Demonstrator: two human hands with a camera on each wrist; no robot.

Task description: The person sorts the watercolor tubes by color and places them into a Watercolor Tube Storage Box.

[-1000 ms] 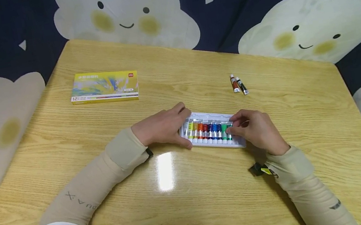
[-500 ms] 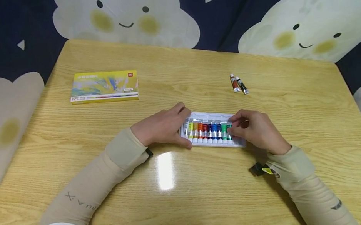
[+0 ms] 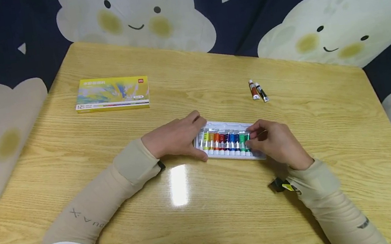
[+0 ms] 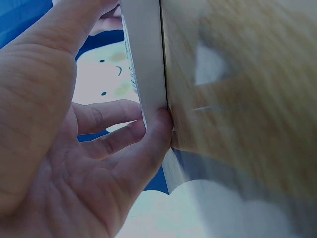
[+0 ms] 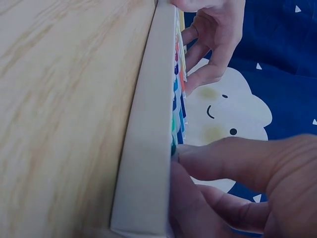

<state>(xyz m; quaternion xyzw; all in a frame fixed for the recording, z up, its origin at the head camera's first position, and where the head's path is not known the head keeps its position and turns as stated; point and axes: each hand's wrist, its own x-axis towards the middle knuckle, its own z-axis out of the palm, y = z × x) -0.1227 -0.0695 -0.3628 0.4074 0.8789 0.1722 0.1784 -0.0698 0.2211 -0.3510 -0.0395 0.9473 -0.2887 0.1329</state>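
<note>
A white plastic tray (image 3: 224, 125) lies flat on the table, holding a row of small paint tubes from white and yellow through red and blue to green. My left hand (image 3: 176, 137) grips the tray's left end, thumb on the near edge and fingers at the far corner. At the right end my right hand (image 3: 278, 141) pinches the dark green paint tube (image 3: 248, 148) between thumb and fingers; its upper part is hidden. The right wrist view shows the thumb (image 5: 218, 157) against that last tube, beside the tray's side wall (image 5: 146, 129).
Beyond the tray to the right, a red-brown paint tube (image 3: 254, 91) and a black paint tube (image 3: 262, 92) lie side by side on the wooden table (image 3: 209, 212). A yellow paint box (image 3: 111, 94) lies at the back left. Behind the table hangs a dark blue cloud-print cloth (image 3: 236, 14).
</note>
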